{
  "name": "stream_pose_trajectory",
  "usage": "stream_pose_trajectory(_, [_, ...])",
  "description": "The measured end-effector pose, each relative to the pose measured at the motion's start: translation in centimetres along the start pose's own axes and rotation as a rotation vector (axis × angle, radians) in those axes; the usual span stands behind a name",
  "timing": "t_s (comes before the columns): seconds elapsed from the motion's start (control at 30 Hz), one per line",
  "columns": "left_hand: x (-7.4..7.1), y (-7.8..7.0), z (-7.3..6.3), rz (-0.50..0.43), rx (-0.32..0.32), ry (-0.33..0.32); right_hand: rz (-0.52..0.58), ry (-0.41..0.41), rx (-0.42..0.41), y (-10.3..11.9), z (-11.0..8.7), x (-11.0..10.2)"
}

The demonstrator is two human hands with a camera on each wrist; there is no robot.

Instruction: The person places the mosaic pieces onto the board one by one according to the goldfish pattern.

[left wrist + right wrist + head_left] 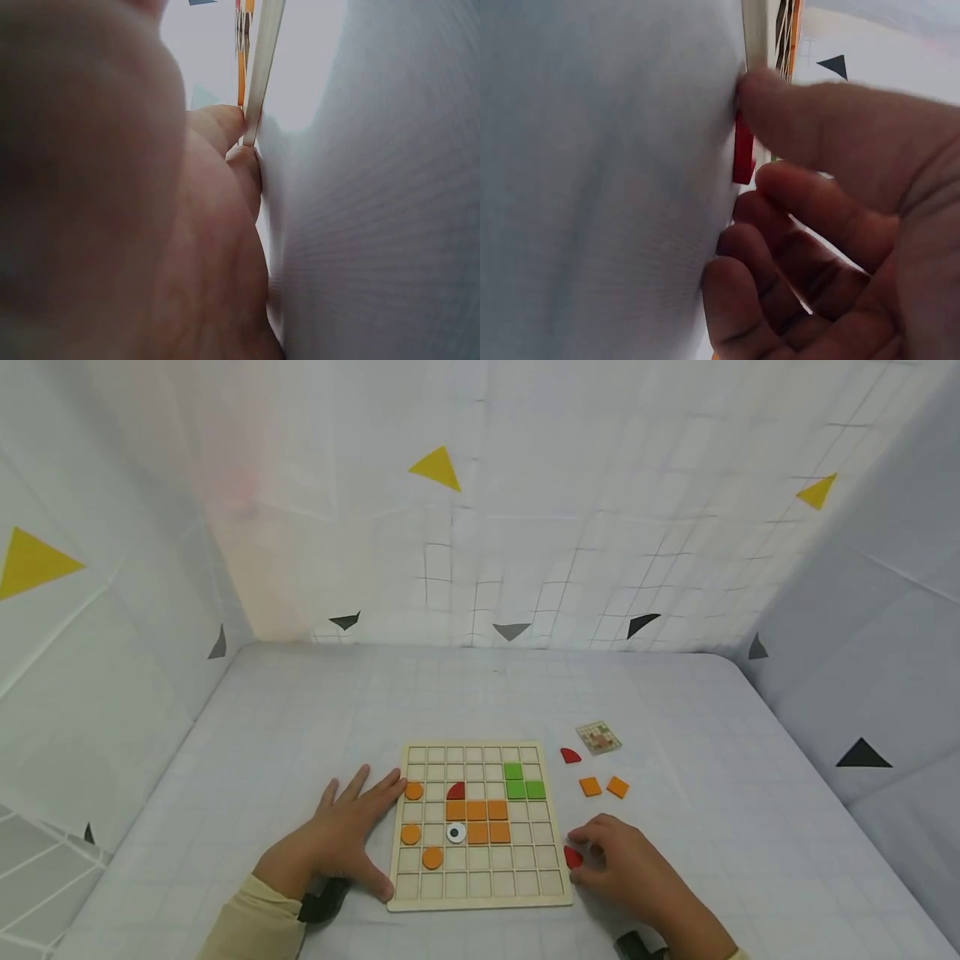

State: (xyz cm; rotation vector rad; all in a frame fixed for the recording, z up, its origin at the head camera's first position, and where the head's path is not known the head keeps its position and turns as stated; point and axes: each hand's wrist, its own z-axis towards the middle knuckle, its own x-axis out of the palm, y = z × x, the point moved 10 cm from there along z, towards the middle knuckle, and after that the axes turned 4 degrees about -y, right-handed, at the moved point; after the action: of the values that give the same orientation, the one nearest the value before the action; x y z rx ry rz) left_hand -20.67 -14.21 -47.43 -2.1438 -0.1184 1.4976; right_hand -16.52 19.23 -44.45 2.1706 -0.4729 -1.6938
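A wooden grid board point(480, 902) lies flat on the table. My left hand point(341, 839) spreads along its left side, fingertips and thumb touching the edge. In the left wrist view, two digits of this left hand point(217, 195) meet the board's rim point(264, 67). Beside the board's lower right edge, my right hand point(622, 864) has thumb and index finger around a red quarter-circle tile point(572, 857). The right wrist view shows the right thumb point(795, 112) against this red tile point(743, 150), which lies at table level; the other fingers are curled.
On the board sit several orange squares point(476, 810), three orange discs point(432, 858), three green squares point(515, 789), an eye disc point(455, 832) and another red quarter-circle point(456, 791). Right of it lie two orange squares point(590, 787), a red quarter-circle point(570, 756) and a small pattern card point(598, 737).
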Motion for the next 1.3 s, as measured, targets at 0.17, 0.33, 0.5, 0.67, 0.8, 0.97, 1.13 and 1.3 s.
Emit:
stream_pose_trajectory(0.17, [0.0,0.0,0.1,0.005,0.004,-0.007,-0.047,-0.048,-0.034,0.5,0.1,-0.1])
stream_pose_trajectory(0.33, [0.0,0.0,0.0,0.001,0.003,-0.006,-0.058,-0.038,-0.024,0.8,0.3,0.1])
stream_pose_trajectory(0.5, [-0.1,-0.1,0.0,0.0,0.005,-0.007,-0.039,-0.031,0.02,0.6,0.4,0.1])
stream_pose_trajectory(0.67, [0.1,0.0,0.1,0.006,0.008,-0.007,0.016,-0.077,0.058,1.1,0.3,-0.7])
stream_pose_trajectory(0.8, [0.0,0.1,0.1,0.015,0.005,-0.008,0.049,-0.128,-0.069,4.0,-0.1,-0.9])
stream_pose_trajectory(0.97, [-0.1,0.0,0.1,0.009,0.004,0.0,0.04,-0.085,-0.289,8.6,-0.5,0.9])
stream_pose_trajectory(1.13, [-0.1,0.0,0.0,0.003,0.006,0.006,0.02,-0.015,-0.457,12.7,-0.7,3.1])
stream_pose_trajectory(1.3, [-0.1,0.0,0.0,0.008,0.016,0.002,-0.019,0.007,-0.522,15.1,-0.7,4.2])
